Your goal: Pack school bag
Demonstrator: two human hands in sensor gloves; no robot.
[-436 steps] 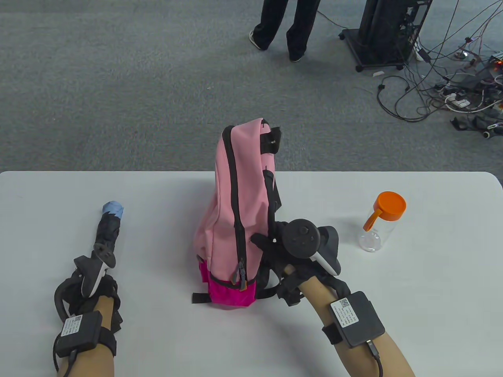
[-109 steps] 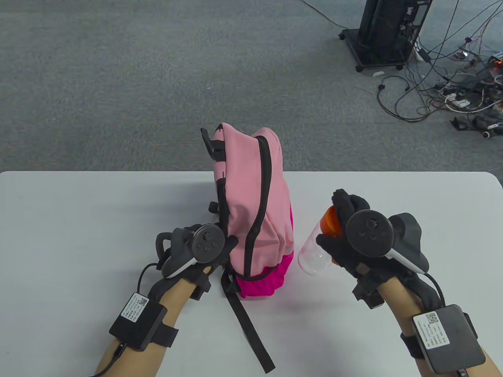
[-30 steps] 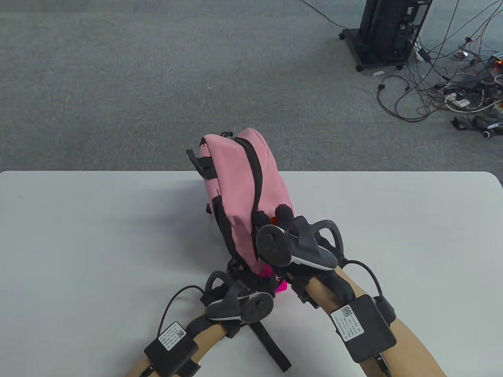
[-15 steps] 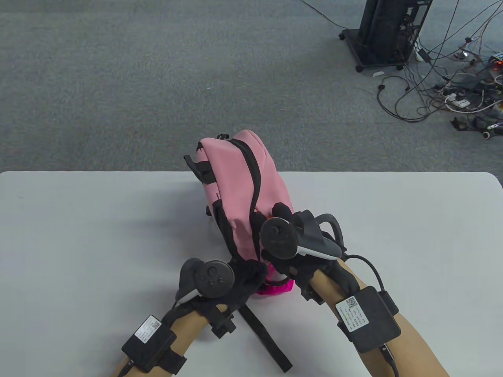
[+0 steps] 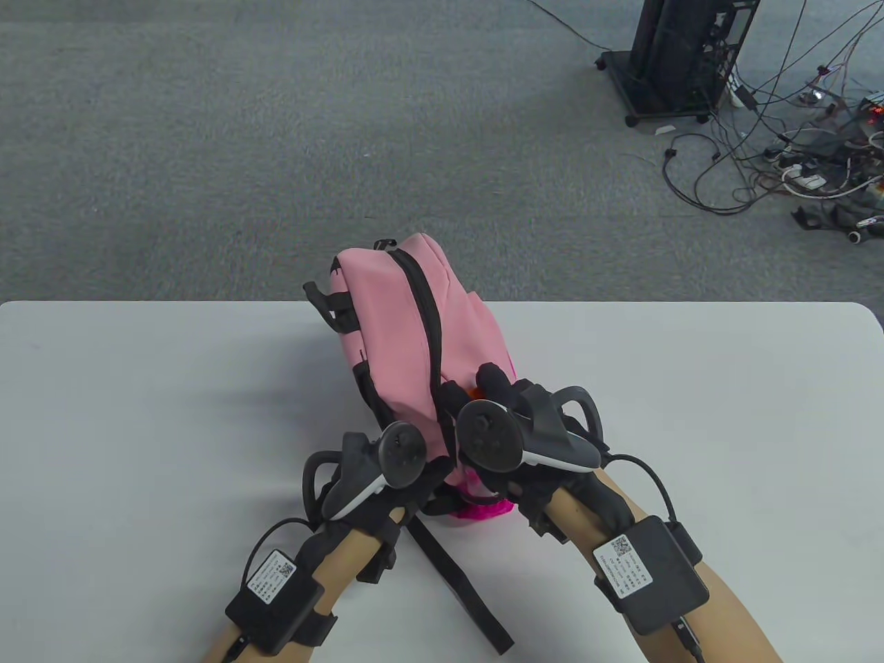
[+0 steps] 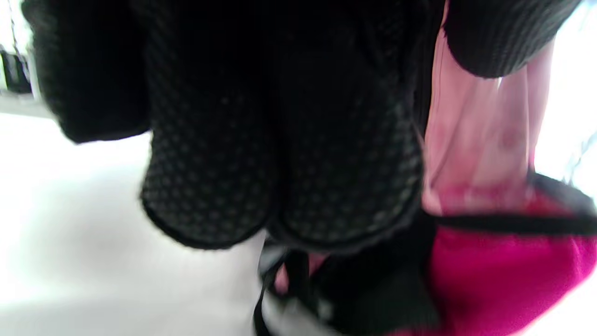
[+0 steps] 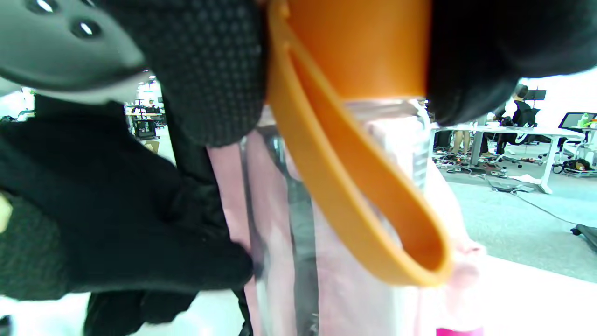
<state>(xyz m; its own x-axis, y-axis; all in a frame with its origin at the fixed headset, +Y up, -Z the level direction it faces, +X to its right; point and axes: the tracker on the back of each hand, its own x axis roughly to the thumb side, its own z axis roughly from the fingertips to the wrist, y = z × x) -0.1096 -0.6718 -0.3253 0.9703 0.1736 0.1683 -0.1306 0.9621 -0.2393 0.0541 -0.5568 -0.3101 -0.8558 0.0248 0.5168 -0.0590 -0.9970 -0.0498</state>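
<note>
Your right hand (image 5: 507, 414) fingers grip bottle (image 7: 354, 186) by orange cap against pink bag (image 5: 407, 338), your left hand (image 5: 387, 476) fingers hold bag's lower edge on surface (image 5: 138, 414)

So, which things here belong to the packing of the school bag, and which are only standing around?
Part of the job:
- pink backpack
- clear bottle with orange lid, held by the right hand
- left hand, holding the backpack low down

Only standing around:
- black wheeled stand
- tangle of cables on the carpet
</note>
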